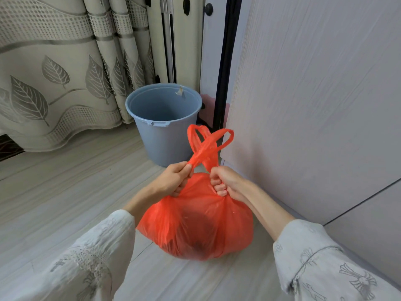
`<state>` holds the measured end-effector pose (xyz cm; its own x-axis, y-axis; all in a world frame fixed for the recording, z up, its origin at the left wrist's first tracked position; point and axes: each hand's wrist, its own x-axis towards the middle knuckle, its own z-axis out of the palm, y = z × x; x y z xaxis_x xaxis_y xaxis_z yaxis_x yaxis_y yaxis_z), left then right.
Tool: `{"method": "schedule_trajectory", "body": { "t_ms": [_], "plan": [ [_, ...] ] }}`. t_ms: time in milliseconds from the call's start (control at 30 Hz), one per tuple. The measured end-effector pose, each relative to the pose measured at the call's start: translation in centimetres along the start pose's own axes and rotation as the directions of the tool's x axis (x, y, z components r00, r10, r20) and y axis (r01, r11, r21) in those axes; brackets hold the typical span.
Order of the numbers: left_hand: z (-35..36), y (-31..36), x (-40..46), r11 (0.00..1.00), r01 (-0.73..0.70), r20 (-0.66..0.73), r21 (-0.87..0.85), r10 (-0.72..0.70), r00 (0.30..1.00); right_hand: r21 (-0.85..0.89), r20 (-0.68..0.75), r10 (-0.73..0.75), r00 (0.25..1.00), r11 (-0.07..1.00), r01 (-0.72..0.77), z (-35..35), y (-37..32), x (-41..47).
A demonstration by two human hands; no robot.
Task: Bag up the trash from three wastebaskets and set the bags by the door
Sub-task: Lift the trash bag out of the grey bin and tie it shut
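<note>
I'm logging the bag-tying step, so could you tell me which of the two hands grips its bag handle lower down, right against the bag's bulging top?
The right hand: its fist sits against the orange bag, while the left hand pinches its handle a little higher.

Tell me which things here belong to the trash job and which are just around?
Part of the job:
orange bag, full
bag handles, crossed for tying
left hand and right hand, each gripping a handle
blue bucket, no liner in it

Just around:
leaf-patterned curtain
white cabinet panel
floor
</note>
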<state>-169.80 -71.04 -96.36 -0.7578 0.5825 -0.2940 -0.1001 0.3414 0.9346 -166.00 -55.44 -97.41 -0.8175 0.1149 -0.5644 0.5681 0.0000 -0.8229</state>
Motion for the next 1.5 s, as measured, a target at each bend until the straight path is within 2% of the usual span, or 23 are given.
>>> {"method": "schedule_trajectory", "body": {
  "t_ms": [133,200,267,367,467,533,567,633,700,733,800,933,1033,1100,1167,1233,1267,1433,1500],
  "plan": [
    [0.1,-0.2,0.3,0.992,-0.009,0.041,0.126,0.003,0.999,0.040,0.181,-0.063,0.982,0.998,0.057,-0.2,-0.1,-0.4],
    [0.3,-0.2,0.4,0.978,-0.020,0.051,0.209,0.010,0.999,0.100,0.132,-0.090,0.987,0.992,0.077,0.0,0.4,-0.2],
    [0.4,-0.2,0.5,0.975,0.006,0.058,0.223,-0.020,0.998,0.265,0.061,-0.149,0.987,0.956,0.128,-0.1,0.7,-0.2],
    [0.1,-0.4,0.3,0.991,0.111,0.126,0.077,-0.120,0.985,0.454,0.096,-0.200,0.975,0.881,0.135,-0.6,0.4,-0.4],
    [-0.7,-0.3,0.4,0.972,0.222,0.174,-0.075,-0.207,0.963,0.486,0.187,-0.181,0.966,0.871,0.069,-0.4,0.4,-0.6],
    [-1.3,-0.4,0.6,0.942,0.278,0.202,-0.188,-0.240,0.950,0.394,0.204,-0.169,0.964,0.916,0.077,-0.2,0.3,-0.6],
    [-1.5,-0.5,0.7,0.920,0.296,0.209,-0.255,-0.247,0.946,0.280,0.162,-0.156,0.974,0.954,0.106,-0.2,0.3,-0.6],
    [-1.6,-0.7,0.8,0.877,0.304,0.192,-0.372,-0.248,0.950,-0.068,0.012,-0.163,0.987,0.984,0.164,-0.3,0.4,-0.7],
    [-1.6,-1.0,0.9,0.846,0.291,0.142,-0.447,-0.255,0.957,-0.348,-0.071,-0.202,0.977,0.923,0.166,-0.4,0.5,-0.8],
    [-1.7,-1.0,1.0,0.839,0.299,0.139,-0.454,-0.265,0.954,-0.422,-0.091,-0.226,0.970,0.891,0.168,-0.4,0.6,-0.8],
    [-1.9,-0.9,0.9,0.846,0.341,0.243,-0.410,-0.259,0.935,-0.498,-0.123,-0.298,0.947,0.844,0.201,-0.5,0.4,-1.1],
    [-1.9,-0.3,0.5,0.937,0.294,0.326,-0.186,-0.224,0.918,-0.622,-0.200,-0.419,0.886,0.753,0.216,-0.3,-0.1,-1.3],
    [-1.6,-0.4,0.7,0.958,0.286,0.299,-0.024,-0.266,0.916,-0.562,-0.248,-0.422,0.872,0.796,0.226,-0.2,0.2,-0.9],
    [-1.3,-0.8,1.2,0.957,0.240,0.115,0.161,-0.260,0.959,-0.407,-0.264,-0.394,0.880,0.873,0.269,-0.3,0.3,-0.7],
    [-0.8,-1.1,1.5,0.947,0.198,-0.119,0.255,-0.172,0.978,-0.255,-0.231,-0.369,0.900,0.916,0.310,-0.4,0.5,-0.6],
    [-0.7,-1.4,1.7,0.955,0.165,-0.279,0.246,-0.093,0.956,-0.093,-0.178,-0.351,0.920,0.936,0.339,-0.4,0.6,-0.8],
    [-0.7,-1.5,1.7,0.962,0.140,-0.316,0.236,-0.061,0.947,-0.032,-0.159,-0.352,0.923,0.936,0.351,-0.4,0.5,-1.0],
    [-1.1,-0.7,1.5,1.000,0.010,-0.301,0.028,-0.001,0.953,0.147,-0.128,-0.349,0.928,0.919,0.366,-0.6,0.4,-0.7],
    [-1.2,-0.4,1.4,0.985,-0.033,-0.333,-0.170,-0.026,0.943,0.157,-0.106,-0.365,0.925,0.912,0.378,-0.6,0.2,-0.6]
  ]
}}
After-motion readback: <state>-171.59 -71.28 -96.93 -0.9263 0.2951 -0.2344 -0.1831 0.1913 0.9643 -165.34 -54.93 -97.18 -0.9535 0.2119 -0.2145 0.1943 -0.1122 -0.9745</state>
